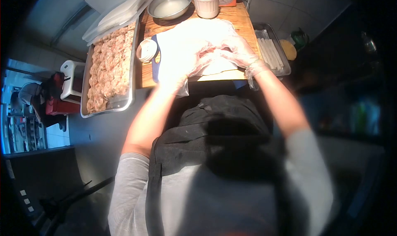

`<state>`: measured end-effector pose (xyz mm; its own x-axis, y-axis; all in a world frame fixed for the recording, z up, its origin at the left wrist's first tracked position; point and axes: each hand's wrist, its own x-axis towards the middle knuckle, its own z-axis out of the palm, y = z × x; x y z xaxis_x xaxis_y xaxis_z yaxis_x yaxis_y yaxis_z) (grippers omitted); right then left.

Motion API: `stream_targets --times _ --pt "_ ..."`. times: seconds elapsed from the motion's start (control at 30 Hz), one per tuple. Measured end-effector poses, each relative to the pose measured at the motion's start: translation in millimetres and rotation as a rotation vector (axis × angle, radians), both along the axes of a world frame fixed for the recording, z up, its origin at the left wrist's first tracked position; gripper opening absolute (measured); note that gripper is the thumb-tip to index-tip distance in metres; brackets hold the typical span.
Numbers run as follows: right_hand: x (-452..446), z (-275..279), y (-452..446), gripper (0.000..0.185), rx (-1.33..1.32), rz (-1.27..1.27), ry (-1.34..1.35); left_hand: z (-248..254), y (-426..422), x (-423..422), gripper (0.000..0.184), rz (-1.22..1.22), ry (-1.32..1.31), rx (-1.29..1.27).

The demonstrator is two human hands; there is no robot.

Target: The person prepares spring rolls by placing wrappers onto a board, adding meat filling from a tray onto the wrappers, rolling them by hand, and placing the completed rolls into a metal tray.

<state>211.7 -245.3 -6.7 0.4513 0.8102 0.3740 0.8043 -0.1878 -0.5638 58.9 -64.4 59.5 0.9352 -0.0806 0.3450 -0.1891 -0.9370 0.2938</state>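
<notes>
Both my hands wear clear plastic gloves and meet over a pale, overexposed white wrapper [211, 29], which lies spread on a board with a blue edge [155, 68]. The fingers of my left hand [193, 58] are curled in and pressed together on the wrapper's near part. Close by on the right, my right hand [239, 51] pinches the same area, fingertips almost touching those of the left. Glare and the gloves hide whether a filling lies between the fingers. A metal tray [286, 66] beside my right hand holds several slim white rolls [269, 54].
On the left, a large metal tray [133, 91] holds rows of minced-looking balls [109, 62], with a clear lid [120, 15] at its far end. A white cup [147, 51], a metal bowl [177, 13] of whitish liquid and a ribbed container [206, 6] stand on the wooden table [144, 77].
</notes>
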Motion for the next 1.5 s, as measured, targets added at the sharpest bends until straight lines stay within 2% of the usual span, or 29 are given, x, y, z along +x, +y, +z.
stream_targets --times 0.07,0.13,0.2,0.27,0.37,0.47,0.57,0.67,0.77,0.9,1.0,1.1,1.2,1.33,1.4,1.5 --pt "9 -11 -3 0.021 0.051 0.027 0.122 -4 -4 6 0.038 0.020 0.035 -0.024" --pt "2 -3 -2 0.023 0.212 -0.015 -0.090 -5 -6 10 0.034 0.072 0.065 -0.032" --pt "-1 8 1 0.025 0.124 -0.035 -0.156 -2 -10 11 0.033 0.136 0.139 -0.029" --pt "2 14 3 0.027 -0.204 -0.035 -0.078 -4 -10 12 0.032 0.151 0.149 -0.005" --pt "24 5 -4 0.031 -0.310 0.015 -0.158 -10 -1 18 0.032 0.132 0.186 -0.034" --pt "29 -12 -16 0.031 0.118 0.058 -0.206 -5 -6 20 0.031 0.106 0.152 -0.072" --pt "32 -11 -24 0.033 0.048 0.052 -0.296 14 -27 19 0.028 0.145 0.140 0.010" --pt "32 -6 -26 0.035 0.016 0.042 -0.071 16 -30 24 0.023 0.099 0.071 0.021" --pt "18 7 -29 0.032 0.248 0.035 0.139 16 -32 26 0.023 0.076 0.098 -0.034" --pt "6 16 -27 0.028 0.020 -0.046 0.236 15 -35 27 0.024 0.066 0.117 -0.076" --pt "11 3 -28 0.027 0.161 -0.030 0.251 12 -34 25 0.025 -0.017 -0.027 -0.109" --pt "8 0 -18 0.025 0.349 0.007 0.058 13 -36 23 0.025 -0.032 -0.090 -0.093" --pt "-1 9 -16 0.023 0.114 -0.056 0.240 25 -41 17 0.030 0.116 0.073 0.081" --pt "4 -7 -17 0.020 0.124 -0.037 0.107 0 -16 16 0.027 0.127 0.031 0.131" --pt "0 -6 -17 0.021 0.115 -0.057 0.145 -22 5 20 0.026 0.043 -0.086 0.108" --pt "-7 12 -19 0.029 0.059 -0.050 0.440 -31 12 17 0.032 0.125 0.187 -0.264"
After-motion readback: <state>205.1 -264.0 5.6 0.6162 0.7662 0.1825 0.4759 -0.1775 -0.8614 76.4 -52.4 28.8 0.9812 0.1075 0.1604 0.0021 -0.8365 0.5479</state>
